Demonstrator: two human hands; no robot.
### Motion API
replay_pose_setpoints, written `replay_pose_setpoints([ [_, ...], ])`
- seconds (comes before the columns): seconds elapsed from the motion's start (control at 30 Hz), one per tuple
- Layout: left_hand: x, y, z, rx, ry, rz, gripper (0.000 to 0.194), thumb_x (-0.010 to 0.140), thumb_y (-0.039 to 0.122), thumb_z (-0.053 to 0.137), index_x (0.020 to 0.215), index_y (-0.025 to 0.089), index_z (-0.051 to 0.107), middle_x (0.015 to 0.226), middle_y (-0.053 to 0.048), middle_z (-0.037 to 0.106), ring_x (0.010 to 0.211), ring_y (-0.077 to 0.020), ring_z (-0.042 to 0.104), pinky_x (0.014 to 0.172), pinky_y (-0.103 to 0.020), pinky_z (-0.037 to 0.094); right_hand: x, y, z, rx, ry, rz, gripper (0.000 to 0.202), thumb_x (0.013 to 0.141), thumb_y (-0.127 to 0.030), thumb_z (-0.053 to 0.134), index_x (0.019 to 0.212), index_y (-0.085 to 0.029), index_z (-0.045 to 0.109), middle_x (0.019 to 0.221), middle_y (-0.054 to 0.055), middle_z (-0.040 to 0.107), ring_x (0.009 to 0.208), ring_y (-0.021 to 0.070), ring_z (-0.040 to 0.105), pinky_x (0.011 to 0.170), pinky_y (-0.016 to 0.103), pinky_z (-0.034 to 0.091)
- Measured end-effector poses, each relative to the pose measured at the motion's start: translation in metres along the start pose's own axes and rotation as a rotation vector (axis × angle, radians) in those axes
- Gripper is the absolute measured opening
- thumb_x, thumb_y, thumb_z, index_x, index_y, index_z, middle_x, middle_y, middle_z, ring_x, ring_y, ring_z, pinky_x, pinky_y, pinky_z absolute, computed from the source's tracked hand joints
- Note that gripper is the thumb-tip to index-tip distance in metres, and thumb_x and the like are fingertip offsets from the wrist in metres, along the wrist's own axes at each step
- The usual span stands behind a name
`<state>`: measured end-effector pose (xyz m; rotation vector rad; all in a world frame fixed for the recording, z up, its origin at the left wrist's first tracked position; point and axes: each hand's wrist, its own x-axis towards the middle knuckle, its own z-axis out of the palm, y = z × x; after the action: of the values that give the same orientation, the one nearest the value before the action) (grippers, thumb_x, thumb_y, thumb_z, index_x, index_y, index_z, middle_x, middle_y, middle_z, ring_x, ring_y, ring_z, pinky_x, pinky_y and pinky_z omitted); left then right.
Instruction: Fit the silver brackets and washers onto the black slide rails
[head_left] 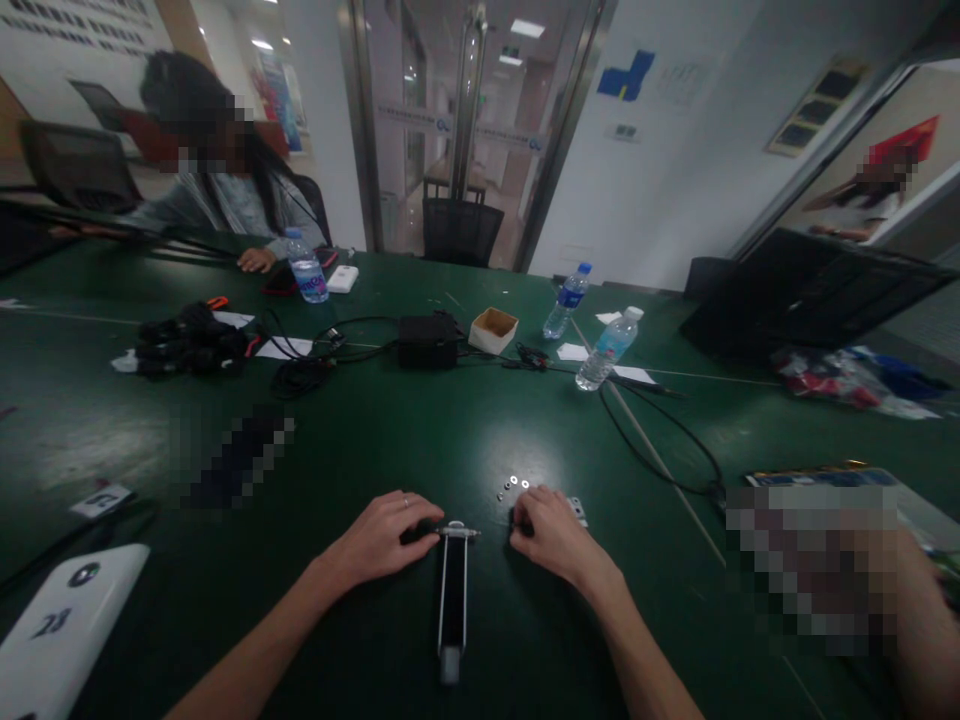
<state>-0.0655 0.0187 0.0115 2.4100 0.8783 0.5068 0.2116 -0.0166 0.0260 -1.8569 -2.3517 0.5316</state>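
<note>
On the green table in front of me lies a long, narrow metal frame [440,600] with a dark middle, a grey block at its near end and a thin crossbar [466,533] across its far end. My left hand [382,540] pinches the crossbar's left end between thumb and forefinger. To the right, my right hand [553,535] is closed on the tabletop, its fingertips curled together; what they hold, if anything, is hidden. Just beyond those fingers are several small washers and nuts [514,481]. A small metal plate with holes [578,511] shows partly behind that hand.
Water bottles [600,355], a small open box [493,331], a black box [427,341] and cables stand farther back. A white numbered case [71,625] lies at left. At right, another person's arm [919,610] reaches in; a person [232,190] sits at far left.
</note>
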Motion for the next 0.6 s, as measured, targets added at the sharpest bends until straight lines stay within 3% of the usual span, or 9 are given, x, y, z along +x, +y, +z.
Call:
replay_pose_setpoints([
  [0.27, 0.0, 0.003, -0.001, 0.012, 0.054, 0.034, 0.022, 0.089, 0.026, 0.055, 0.108, 0.018, 0.064, 0.1, -0.005, 0.067, 0.084, -0.0154, 0.061, 0.073, -0.026, 0.049, -0.001, -0.006, -0.001, 0.134, 0.056, -0.139, 0.013, 0.07, -0.006, 0.059, 0.072, -0.018, 0.056, 0.081, 0.004, 0.06, 0.085, 0.0196, 0.052, 0.075, 0.03, 0.042],
  [0.4, 0.0, 0.004, -0.001, 0.017, 0.099, 0.089, 0.02, 0.09, 0.023, 0.053, 0.107, 0.018, 0.063, 0.098, -0.005, 0.068, 0.089, -0.0164, 0.061, 0.08, -0.029, 0.049, 0.0, -0.017, 0.004, 0.224, 0.154, -0.273, 0.018, 0.068, -0.001, 0.057, 0.073, -0.018, 0.055, 0.077, 0.002, 0.059, 0.079, 0.0171, 0.053, 0.071, 0.028, 0.042],
  [0.6, 0.001, 0.017, 0.004, -0.031, 0.103, 0.203, 0.016, 0.092, 0.021, 0.051, 0.1, 0.017, 0.065, 0.092, -0.005, 0.069, 0.084, -0.0156, 0.062, 0.077, -0.028, 0.048, -0.004, -0.044, 0.015, 0.444, 0.342, -0.567, 0.01, 0.082, -0.01, 0.053, 0.083, -0.02, 0.056, 0.079, 0.002, 0.063, 0.077, 0.0157, 0.054, 0.071, 0.029, 0.044],
])
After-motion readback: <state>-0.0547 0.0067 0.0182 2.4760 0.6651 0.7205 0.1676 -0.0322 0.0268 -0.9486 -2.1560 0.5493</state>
